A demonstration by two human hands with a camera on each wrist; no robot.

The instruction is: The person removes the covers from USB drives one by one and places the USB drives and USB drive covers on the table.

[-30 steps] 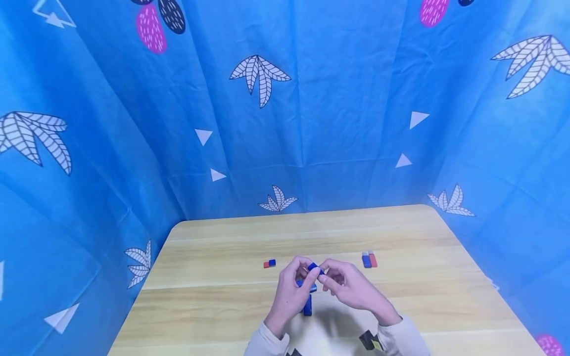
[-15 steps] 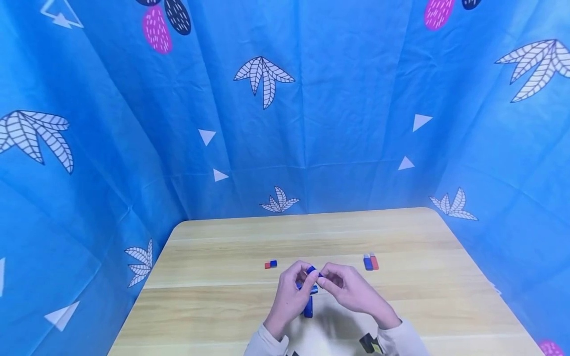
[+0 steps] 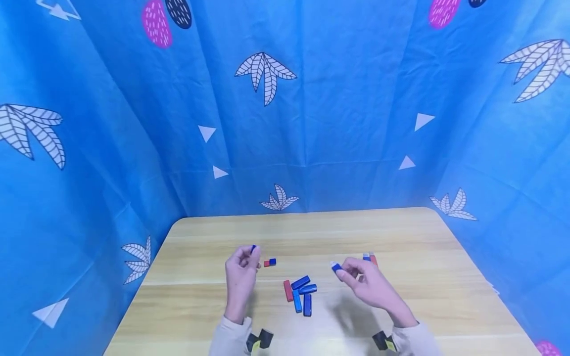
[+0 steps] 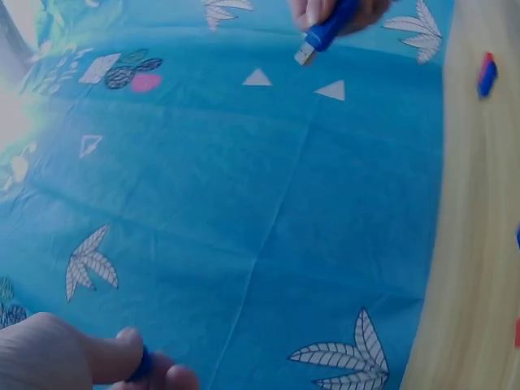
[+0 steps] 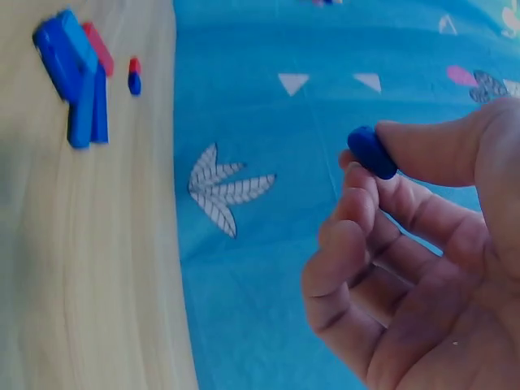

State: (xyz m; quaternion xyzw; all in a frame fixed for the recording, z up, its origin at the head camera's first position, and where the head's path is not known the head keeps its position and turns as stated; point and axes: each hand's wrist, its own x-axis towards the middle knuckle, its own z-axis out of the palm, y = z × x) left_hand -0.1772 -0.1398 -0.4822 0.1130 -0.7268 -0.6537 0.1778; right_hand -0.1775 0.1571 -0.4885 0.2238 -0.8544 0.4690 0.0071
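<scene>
My right hand (image 3: 367,284) pinches a blue USB flash drive (image 3: 337,267) between thumb and fingers above the table's right half. Its bare metal plug shows beyond the blue body (image 4: 331,26) in the left wrist view. Raised at the left, my left hand (image 3: 239,282) pinches a small blue cap (image 3: 253,248), mostly hidden by the fingertips. On the table between the hands lies a loose cluster of capped drives: a red one (image 3: 288,290) and several blue ones (image 3: 308,305).
A small red cap (image 3: 266,264) and a blue cap (image 3: 272,262) sit side by side behind the cluster. Partly hidden behind my right hand, a blue drive (image 3: 366,256) and a red drive (image 3: 373,259) lie uncapped. Patterned blue cloth (image 3: 338,148) hangs around the wooden table (image 3: 213,242).
Both hands were together on the blue flash drive; now they are apart. The cap has come off in my left hand, which moved left, while the drive went right. The cluster is now uncovered.
</scene>
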